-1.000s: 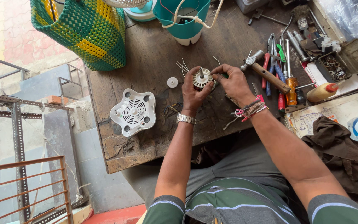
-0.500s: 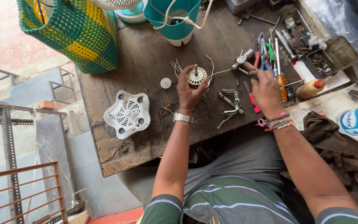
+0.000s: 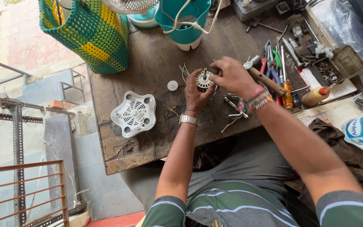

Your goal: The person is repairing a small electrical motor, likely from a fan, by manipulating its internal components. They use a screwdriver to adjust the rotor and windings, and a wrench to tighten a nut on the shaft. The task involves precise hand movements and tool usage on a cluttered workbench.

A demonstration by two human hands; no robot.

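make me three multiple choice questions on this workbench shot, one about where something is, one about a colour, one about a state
1. Where does the white vented cover lie?
A. On the wooden table, to the left of the left hand
B. Inside the woven basket
C. On the person's lap

2. What colours is the woven basket?
A. Red and black
B. Green and yellow
C. Plain white

3. What is the state of the small round motor part?
A. Lying untouched on the table
B. Held in the left hand, with the right hand at it too
C. Hanging from a wire

Answers: 1 A, the cover sits flat on the tabletop apart from the hands; 2 B, its weave shows green with yellow bands; 3 B, the left fingers grip it while the right hand's fingers meet it.
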